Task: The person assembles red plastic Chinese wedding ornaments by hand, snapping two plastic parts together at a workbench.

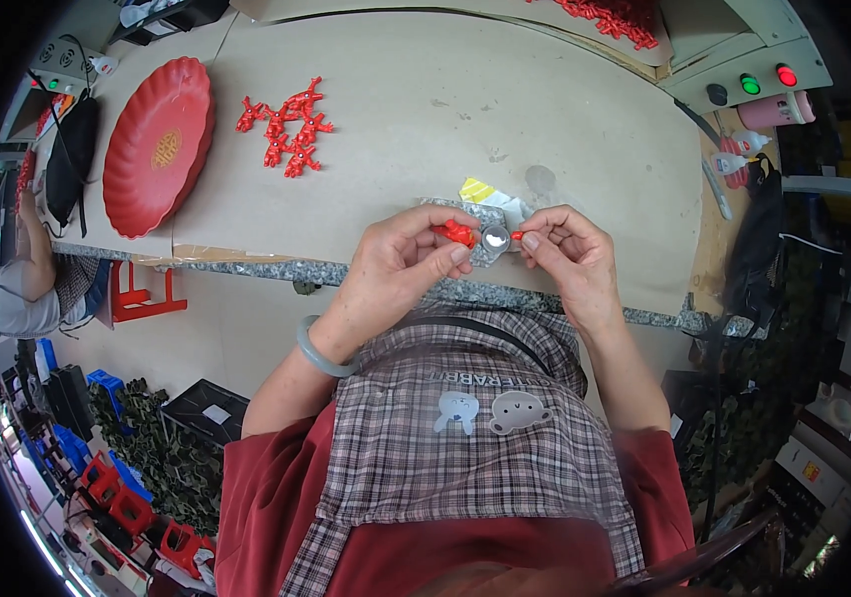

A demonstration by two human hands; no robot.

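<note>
Sitting pinched in the fingers of the left hand (398, 254), a red figurine (456, 234) is just left of a round cup (489, 230); the fingers of the right hand (571, 254) grip a tiny red piece (517, 236) opposite. Farther left, the counter (406, 119) carries red figures (278, 121) and a scalloped tray (143, 174).

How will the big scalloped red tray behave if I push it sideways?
The tray is probably stiff, since its fluted rim holds an even shape. It seems unlikely to tip, with its broad body lying flat on the table. It may slide fairly easily, as the surface beneath looks smooth.
</note>
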